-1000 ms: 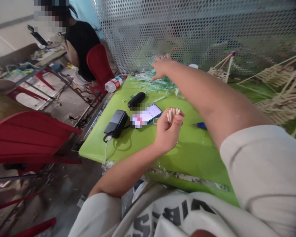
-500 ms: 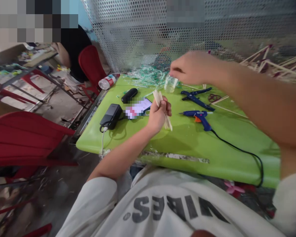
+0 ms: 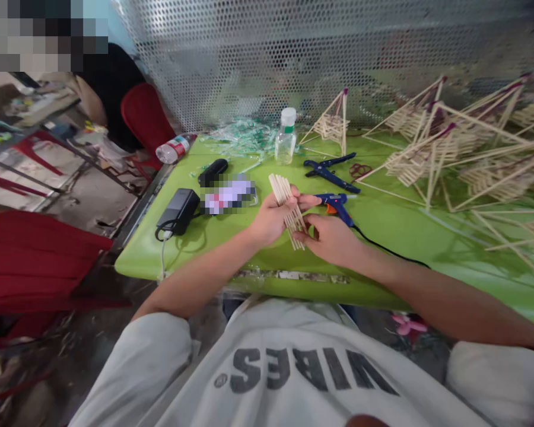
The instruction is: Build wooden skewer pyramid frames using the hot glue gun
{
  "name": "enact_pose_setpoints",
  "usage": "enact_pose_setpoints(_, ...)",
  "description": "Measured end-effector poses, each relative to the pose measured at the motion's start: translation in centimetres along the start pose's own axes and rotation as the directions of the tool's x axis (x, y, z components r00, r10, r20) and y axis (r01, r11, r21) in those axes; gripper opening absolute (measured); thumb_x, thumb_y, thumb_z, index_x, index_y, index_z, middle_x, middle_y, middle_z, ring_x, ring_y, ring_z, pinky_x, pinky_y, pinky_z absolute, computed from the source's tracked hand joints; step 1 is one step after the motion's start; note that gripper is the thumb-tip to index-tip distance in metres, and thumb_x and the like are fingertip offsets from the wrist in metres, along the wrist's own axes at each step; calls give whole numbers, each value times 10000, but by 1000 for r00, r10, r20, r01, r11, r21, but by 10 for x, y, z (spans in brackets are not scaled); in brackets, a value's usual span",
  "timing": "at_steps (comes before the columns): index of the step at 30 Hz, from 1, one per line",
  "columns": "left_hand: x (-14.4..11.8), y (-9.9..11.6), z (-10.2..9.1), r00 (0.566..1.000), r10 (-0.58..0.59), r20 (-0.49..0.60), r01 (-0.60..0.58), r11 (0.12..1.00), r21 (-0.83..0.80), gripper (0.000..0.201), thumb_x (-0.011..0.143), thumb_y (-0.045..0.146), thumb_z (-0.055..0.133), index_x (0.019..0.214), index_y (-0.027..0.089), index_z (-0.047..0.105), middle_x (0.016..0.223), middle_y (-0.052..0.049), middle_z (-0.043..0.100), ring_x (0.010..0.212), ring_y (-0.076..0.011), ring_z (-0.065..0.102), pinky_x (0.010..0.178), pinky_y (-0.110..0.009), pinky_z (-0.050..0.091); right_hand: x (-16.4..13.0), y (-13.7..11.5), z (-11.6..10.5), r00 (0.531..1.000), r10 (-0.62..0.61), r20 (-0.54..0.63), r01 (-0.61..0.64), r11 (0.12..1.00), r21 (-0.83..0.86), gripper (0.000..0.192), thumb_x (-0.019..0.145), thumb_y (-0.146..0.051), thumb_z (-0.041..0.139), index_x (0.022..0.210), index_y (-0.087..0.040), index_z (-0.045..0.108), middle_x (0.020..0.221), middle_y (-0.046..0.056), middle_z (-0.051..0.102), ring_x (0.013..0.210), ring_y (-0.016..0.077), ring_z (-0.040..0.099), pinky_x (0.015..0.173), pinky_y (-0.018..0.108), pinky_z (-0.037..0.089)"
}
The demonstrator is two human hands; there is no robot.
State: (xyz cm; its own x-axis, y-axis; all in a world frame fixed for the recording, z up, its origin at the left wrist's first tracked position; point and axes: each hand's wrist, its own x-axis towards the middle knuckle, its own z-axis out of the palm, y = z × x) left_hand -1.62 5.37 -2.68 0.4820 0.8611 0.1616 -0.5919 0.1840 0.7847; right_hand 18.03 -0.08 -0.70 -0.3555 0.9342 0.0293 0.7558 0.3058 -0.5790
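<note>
My left hand [image 3: 271, 218] grips a bundle of pale wooden sticks [image 3: 281, 190] over the green table [image 3: 382, 279]. The sticks fan upward and to the left from my fist and poke out below it. My right hand [image 3: 331, 238] touches the lower ends of the same bundle, with its fingers pinched around them. A blue hot glue gun [image 3: 336, 204] lies on the table just behind my right hand, and its black cord [image 3: 396, 254] runs off to the right.
Blue pliers [image 3: 329, 172], a small clear bottle [image 3: 286, 137], a phone [image 3: 229, 194], a black power bank [image 3: 178, 209] and a black case [image 3: 212, 172] lie on the table. Stick frames [image 3: 431, 148] crowd the right side. A perforated metal screen [image 3: 258, 59] stands behind. Red chairs and a seated person are at left.
My right hand has left the clear bottle at the back of the table and come down onto the lower ends of the sticks. My left hand kept hold of the bundle.
</note>
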Motion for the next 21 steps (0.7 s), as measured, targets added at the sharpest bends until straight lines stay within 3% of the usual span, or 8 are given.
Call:
enact_pose_setpoints(4,-5,0,2,998,-21,66,15,996,91,477,1007,553,998,1143,237,669,1206,-95,941,1331,-338,887,1132,-501,711,2,5,11,997,11,83,-30,973,231,302,1119,-497,680,999,-223,634,747,12,635,620,186,542,625,359,343)
enact_pose_setpoints(8,-4,-4,-2,995,-64,78,42,965,260,554,1037,663,939,1251,228,671,1194,-126,936,1223,-326,907,996,-446,722,3,11,21,990,-44,135,-6,938,347,333,1120,-465,678,898,-225,612,780,24,650,690,191,562,668,359,375)
enact_pose_setpoints(14,0,-2,-11,994,-98,40,73,906,416,708,1008,765,915,1383,189,749,1206,-157,925,1191,-306,898,1036,-445,717,2,17,24,991,-35,131,-21,916,400,378,1108,-488,655,848,-220,600,769,22,635,709,190,544,686,360,398)
enact_pose_setpoints(21,2,13,-13,995,28,-96,37,786,617,509,920,640,1027,1007,169,855,952,-81,887,835,-189,823,801,-331,702,3,25,19,997,-41,71,3,881,474,453,1057,-619,663,861,-213,619,807,12,600,760,188,561,704,339,417)
